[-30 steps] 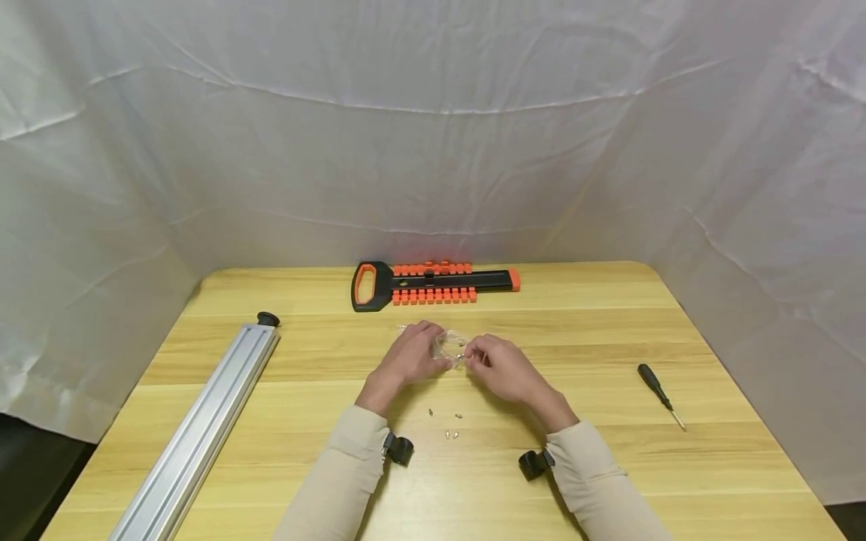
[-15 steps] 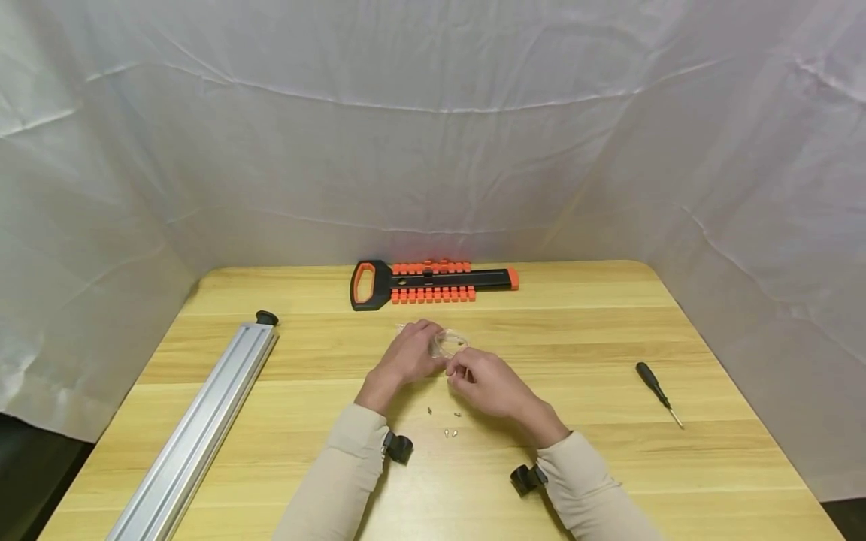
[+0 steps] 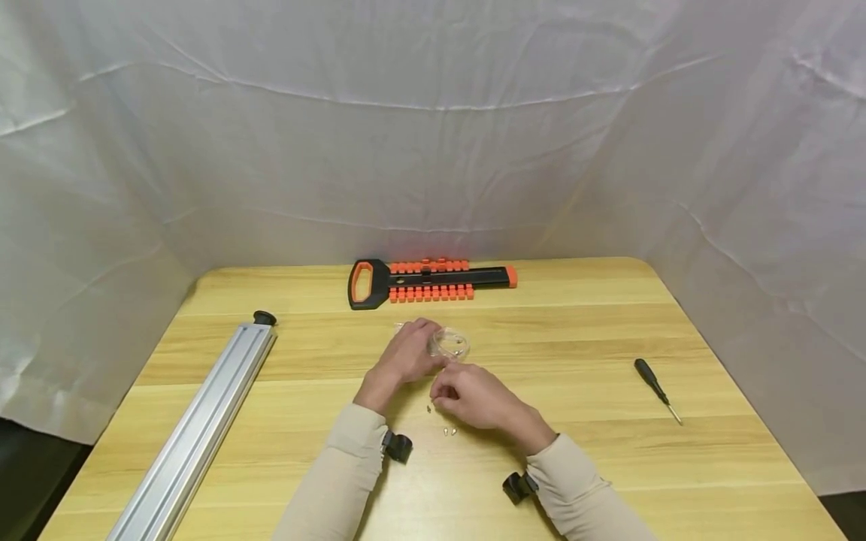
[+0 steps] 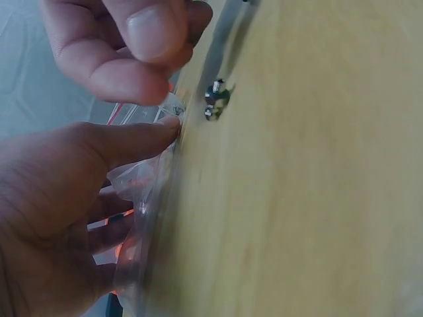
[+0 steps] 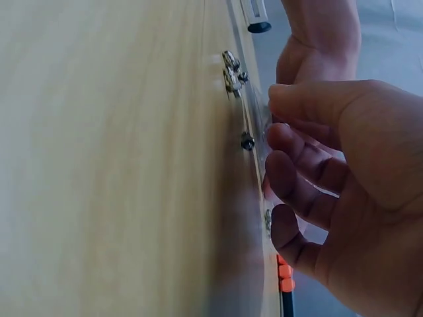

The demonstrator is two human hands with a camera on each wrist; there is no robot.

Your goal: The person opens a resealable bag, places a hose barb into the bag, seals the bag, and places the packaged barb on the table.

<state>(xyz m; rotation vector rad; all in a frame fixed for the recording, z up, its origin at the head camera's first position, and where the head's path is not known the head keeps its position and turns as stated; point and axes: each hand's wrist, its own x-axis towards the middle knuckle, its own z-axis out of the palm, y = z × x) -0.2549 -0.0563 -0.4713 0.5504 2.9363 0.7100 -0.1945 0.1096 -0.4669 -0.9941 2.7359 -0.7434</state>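
Observation:
My left hand [image 3: 407, 353] holds a clear plastic bag [image 3: 451, 343], thumb on one side and fingers on the other. A few small dark bits show inside the bag. Close in front of it, my right hand [image 3: 476, 394] hovers low over the table with bent fingers; in the right wrist view its thumb [image 5: 310, 99] and fingertips stand apart, with nothing visible between them. Several small shiny metal pieces [image 3: 449, 431] lie by the right fingertips, grouped together [image 5: 232, 74] in the right wrist view, with a single piece [image 5: 247, 140] apart. Their exact kind is too small to tell.
A black and orange tool rack with a loop handle [image 3: 433, 281] lies at the table's back edge. To the left runs a long silver aluminium rail [image 3: 196, 428] with a black knob. A black-handled screwdriver [image 3: 658, 390] rests on the right. Pale curtains surround the wooden table [image 3: 575, 323].
My right hand has come away from the bag, moving toward me and left to the metal pieces, covering one of them. The left hand stays on the bag.

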